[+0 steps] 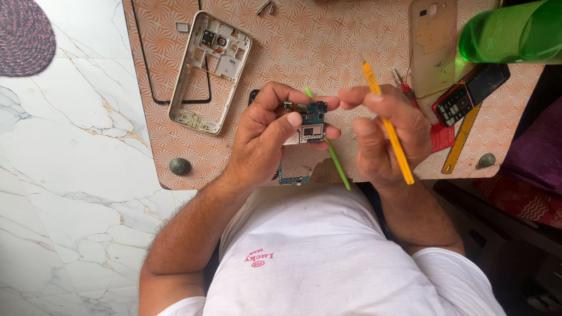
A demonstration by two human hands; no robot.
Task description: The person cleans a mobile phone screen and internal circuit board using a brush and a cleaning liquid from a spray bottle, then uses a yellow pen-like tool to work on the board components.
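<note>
Left hand (263, 137) pinches circuit board (310, 123) above tabletop (328, 47), green stick (331, 149) behind. Right hand (383, 131) grips yellow tool (389, 129). Advice: steady board, pry gently near connectors.

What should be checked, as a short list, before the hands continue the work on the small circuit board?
1. Board held firmly: ok. The left hand pinches the circuit board between thumb and fingers.
2. Tool ready: ok. The right hand holds a yellow tool; a green stick lies under the board.
3. Tool tip touching the board: cannot tell, fingers hide it.
4. Phone frame out of the way: ok. The white frame lies apart on the patterned table.
5. Green bottle steady: cannot tell. The bottle is at the table corner, partly cut off.
6. Small parts safe: not ok. A second small board sits at the table's near edge.
</note>
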